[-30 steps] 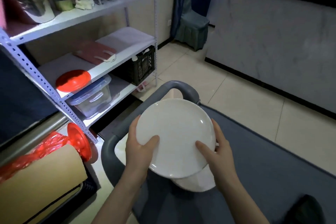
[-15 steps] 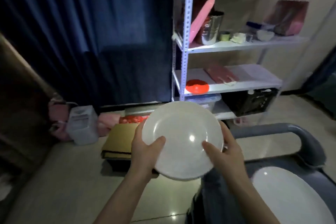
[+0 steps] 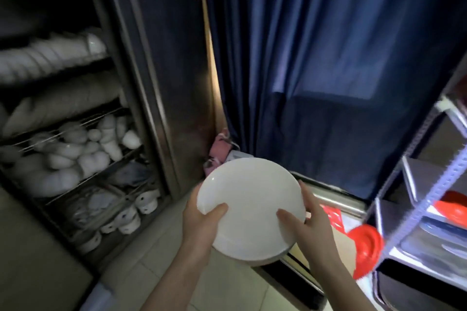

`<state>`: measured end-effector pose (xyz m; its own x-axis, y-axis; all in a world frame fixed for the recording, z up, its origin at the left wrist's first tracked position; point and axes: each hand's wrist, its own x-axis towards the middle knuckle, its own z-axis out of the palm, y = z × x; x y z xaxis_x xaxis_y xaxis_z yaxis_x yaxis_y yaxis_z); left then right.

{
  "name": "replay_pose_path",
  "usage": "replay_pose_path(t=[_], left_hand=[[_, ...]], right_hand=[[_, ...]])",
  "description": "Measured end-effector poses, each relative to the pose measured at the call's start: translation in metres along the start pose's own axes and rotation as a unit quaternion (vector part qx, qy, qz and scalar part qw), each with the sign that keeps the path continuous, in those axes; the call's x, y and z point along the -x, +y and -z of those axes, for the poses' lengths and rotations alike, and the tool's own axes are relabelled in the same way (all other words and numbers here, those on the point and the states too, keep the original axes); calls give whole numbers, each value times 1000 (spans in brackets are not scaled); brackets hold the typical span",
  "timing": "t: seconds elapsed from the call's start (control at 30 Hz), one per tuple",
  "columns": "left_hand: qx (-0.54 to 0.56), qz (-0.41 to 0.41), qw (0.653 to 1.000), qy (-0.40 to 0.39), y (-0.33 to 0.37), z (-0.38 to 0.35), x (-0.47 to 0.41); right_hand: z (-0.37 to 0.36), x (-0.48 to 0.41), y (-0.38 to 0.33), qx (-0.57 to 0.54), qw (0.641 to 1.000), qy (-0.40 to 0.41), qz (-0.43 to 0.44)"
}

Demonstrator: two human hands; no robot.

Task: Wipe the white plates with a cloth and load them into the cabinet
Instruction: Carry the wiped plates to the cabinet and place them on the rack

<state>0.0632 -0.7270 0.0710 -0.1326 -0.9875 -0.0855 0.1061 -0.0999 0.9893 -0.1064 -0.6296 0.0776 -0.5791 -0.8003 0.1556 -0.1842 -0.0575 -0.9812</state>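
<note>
The round white plate (image 3: 250, 207) hides the fingers of the left hand (image 3: 199, 219) and the right hand (image 3: 310, 225); only the thumbs show. At nine o'clock, the pale stacked crockery (image 3: 65, 156) is blurred inside the dark metal cabinet (image 3: 151, 83), which the left edge cuts off. At three o'clock, the grey metal shelf rack (image 3: 429, 197) is cropped.

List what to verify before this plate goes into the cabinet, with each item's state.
1. Grip: left hand and right hand hold the round white plate at opposite edges, thumbs on top: ok.
2. Access: the dark metal cabinet stands open, its inside showing: ok.
3. Free slot: the inside is crowded with white crockery, blurred: cannot tell.
4. Plate wiped: its surface is too blurred to judge: cannot tell.
5. Path: nothing shows between plate and opening: ok.
</note>
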Motion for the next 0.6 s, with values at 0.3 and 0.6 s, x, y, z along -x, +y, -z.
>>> replay_pose_path(t=[0.3, 0.6], left_hand=[[27, -8, 988, 150, 39, 117, -160], [64, -31, 955, 288, 50, 191, -295]], right_hand=[[-197, -135, -20, 19, 991, -131, 5], [-349, -257, -18, 11, 972, -236, 13]])
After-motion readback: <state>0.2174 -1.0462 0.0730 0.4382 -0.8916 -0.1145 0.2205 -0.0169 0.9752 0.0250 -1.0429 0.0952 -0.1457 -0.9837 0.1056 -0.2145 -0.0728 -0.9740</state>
